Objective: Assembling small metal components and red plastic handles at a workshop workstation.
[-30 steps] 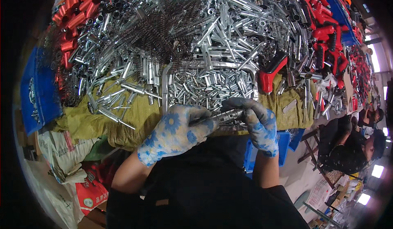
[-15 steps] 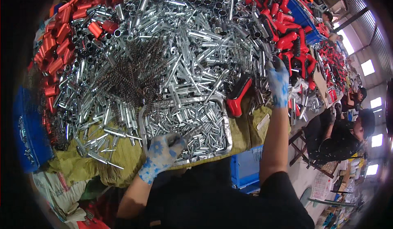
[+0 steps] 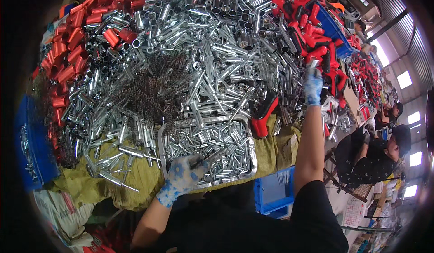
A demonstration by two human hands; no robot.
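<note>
Both my hands wear white gloves with blue patterns. My left hand (image 3: 184, 175) is over the near left part of a metal tray (image 3: 254, 151) filled with small silver pins (image 3: 228, 147). Its fingers are pinched, and a slender grey metal piece (image 3: 217, 155) juts from the fingertips. My right hand (image 3: 313, 85) is reached out to the right, beside the red-and-black handles (image 3: 333, 74). Its fingers are closed round a short silver metal piece (image 3: 314, 63), whose top end shows. One red-and-black handle (image 3: 264, 116) lies alone by the tray's right side.
A large heap of silver tubes and rods (image 3: 221, 54) covers the table, with dark coil springs (image 3: 153, 90) on it. Red cylinders (image 3: 68, 56) line the left. Blue bins (image 3: 34, 149) (image 3: 337, 25) stand at both sides. People in dark clothes (image 3: 373, 158) sit at the right.
My right hand has shifted a little to the right, and a silver piece now shows in its fingers. The left hand has come slightly nearer, over the tray. The view has tilted a little.
</note>
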